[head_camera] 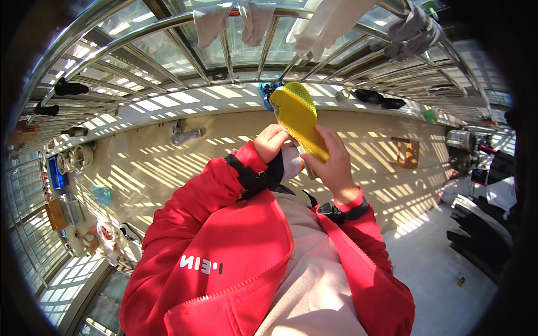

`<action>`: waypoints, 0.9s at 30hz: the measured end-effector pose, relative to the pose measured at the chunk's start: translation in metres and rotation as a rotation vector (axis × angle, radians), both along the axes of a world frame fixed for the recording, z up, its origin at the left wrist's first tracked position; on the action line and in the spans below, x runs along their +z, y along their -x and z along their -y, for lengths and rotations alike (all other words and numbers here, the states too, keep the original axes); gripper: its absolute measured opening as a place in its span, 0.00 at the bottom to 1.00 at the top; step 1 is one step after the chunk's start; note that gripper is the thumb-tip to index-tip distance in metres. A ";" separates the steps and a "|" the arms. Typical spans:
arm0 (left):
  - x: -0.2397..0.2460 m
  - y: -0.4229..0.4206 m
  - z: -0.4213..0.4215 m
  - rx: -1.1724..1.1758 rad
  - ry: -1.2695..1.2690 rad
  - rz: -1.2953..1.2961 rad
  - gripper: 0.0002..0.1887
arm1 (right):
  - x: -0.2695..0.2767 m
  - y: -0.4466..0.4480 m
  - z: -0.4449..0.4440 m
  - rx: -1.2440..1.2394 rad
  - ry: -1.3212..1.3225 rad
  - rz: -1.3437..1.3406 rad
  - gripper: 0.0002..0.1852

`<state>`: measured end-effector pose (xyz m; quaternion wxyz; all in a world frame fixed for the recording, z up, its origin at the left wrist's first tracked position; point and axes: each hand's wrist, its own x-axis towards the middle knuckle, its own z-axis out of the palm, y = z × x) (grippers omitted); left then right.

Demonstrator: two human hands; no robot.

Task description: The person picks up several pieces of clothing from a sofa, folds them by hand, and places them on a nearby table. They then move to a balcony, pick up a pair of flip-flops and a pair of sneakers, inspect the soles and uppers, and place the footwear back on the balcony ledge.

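Note:
A yellow shoe insole (298, 117) with a mesh-like surface is raised in front of my chest, its wide end towards the railing. My left hand (272, 143) pinches its left edge near the middle. On the right, my right hand (334, 161) holds the narrower end, with the thumb across it and the fingers along its far edge. A greyish strip shows under that end; what it belongs to is partly hidden. Below the hands, a white and dark item (290, 161) is partly covered by them.
A metal railing (164, 27) curves across the front, hung with grey socks (254, 21) and gloves (414, 33). Black shoes (378, 100) rest on the ledge. A small wooden stool (405, 153) stands right on the tiled floor; a blue tray (57, 173) lies far left.

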<state>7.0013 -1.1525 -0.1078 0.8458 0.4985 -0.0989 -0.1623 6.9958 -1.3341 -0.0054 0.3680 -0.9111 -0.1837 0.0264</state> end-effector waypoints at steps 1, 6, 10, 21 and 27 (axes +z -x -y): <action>0.001 0.000 -0.001 -0.003 -0.015 0.001 0.16 | 0.001 0.000 0.001 -0.007 -0.045 -0.042 0.28; 0.014 0.002 -0.003 -0.012 -0.056 -0.015 0.16 | 0.000 0.003 0.008 -0.113 -0.335 -0.340 0.22; 0.027 0.009 -0.003 0.115 -0.258 0.177 0.13 | -0.003 0.005 0.017 -0.151 -0.499 -0.391 0.19; 0.011 0.001 -0.001 -0.082 -0.095 -0.013 0.16 | -0.006 0.008 0.029 -0.325 -0.742 -0.643 0.22; 0.011 0.004 0.003 -0.069 0.023 -0.063 0.17 | 0.004 0.006 0.031 -0.308 -0.845 -0.699 0.23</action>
